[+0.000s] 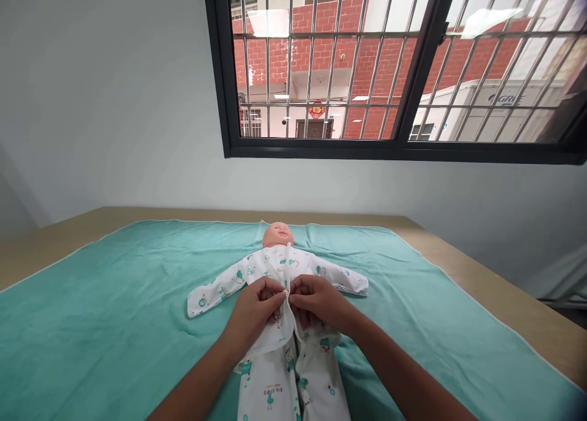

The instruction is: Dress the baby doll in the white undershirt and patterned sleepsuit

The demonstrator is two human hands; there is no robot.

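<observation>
A baby doll lies on its back with its head away from me, dressed in a white baby jacket printed with small green figures. Below the jacket are matching white trousers. My left hand pinches the left front edge of the jacket at the middle of the chest. Opposite it, my right hand pinches the other front edge, the fingertips of both hands nearly meeting. A small fastener seems to show between them, too small to make out clearly. The sleeves spread out to both sides.
A green cloth with some wrinkles covers most of the wooden table. Behind stands a pale wall with a dark-framed, barred window.
</observation>
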